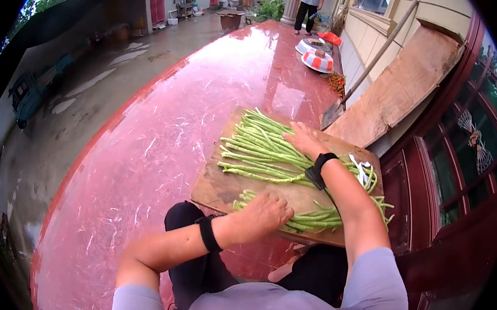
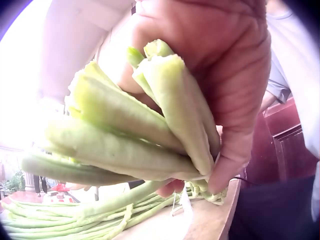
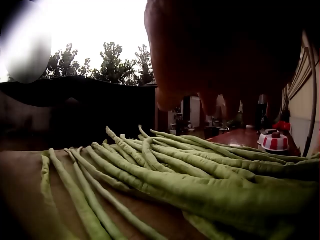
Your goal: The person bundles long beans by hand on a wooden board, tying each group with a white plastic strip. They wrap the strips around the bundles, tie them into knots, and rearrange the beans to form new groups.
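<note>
A loose pile of long green beans (image 1: 263, 150) lies across a wooden board (image 1: 215, 184) in front of me. My left hand (image 1: 264, 218) grips a smaller bunch of long beans (image 1: 316, 218) near the board's front edge. In the left wrist view, the cut ends of that bunch (image 2: 135, 115) poke out of the curled fingers and thumb. Over the far side of the pile is my right hand (image 1: 306, 140), its fingers extended. The right wrist view shows this hand (image 3: 220, 60) dark, with its fingertips just above the beans (image 3: 200, 170).
A white strip (image 1: 363, 173) lies among the beans at the board's right. Beyond stand covered basins (image 1: 317, 61), a long-handled shovel (image 1: 376, 60) and a leaning plank (image 1: 400, 85). A person (image 1: 309, 8) stands at the far end of the shiny red floor (image 1: 138, 164).
</note>
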Action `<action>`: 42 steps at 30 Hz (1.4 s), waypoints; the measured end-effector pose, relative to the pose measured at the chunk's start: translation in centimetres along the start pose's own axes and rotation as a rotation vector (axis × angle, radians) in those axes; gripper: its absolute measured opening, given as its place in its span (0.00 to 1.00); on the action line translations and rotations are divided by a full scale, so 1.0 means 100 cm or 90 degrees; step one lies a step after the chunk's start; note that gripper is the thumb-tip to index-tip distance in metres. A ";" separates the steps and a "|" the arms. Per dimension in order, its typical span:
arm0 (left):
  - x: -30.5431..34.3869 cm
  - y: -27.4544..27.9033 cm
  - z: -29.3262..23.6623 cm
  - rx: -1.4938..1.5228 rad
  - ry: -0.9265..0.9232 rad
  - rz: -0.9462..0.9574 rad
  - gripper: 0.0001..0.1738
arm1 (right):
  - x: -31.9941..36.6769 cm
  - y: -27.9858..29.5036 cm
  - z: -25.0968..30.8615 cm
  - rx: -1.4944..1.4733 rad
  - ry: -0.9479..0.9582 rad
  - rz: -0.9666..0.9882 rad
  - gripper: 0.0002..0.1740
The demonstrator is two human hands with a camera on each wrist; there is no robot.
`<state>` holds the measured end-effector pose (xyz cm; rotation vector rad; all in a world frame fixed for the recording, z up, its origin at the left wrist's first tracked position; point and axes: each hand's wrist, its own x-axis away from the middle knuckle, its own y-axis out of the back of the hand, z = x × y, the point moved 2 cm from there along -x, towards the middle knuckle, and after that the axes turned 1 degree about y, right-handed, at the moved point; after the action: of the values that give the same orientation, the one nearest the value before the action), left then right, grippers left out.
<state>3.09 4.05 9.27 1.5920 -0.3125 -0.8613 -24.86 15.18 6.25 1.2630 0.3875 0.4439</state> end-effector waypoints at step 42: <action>-0.020 0.026 0.007 0.096 0.014 0.154 0.20 | 0.136 0.066 0.032 -0.516 0.169 0.386 0.46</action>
<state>1.94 4.19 12.38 1.6609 -0.5533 -0.6445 -12.36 21.27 12.97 0.4987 0.0090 1.1586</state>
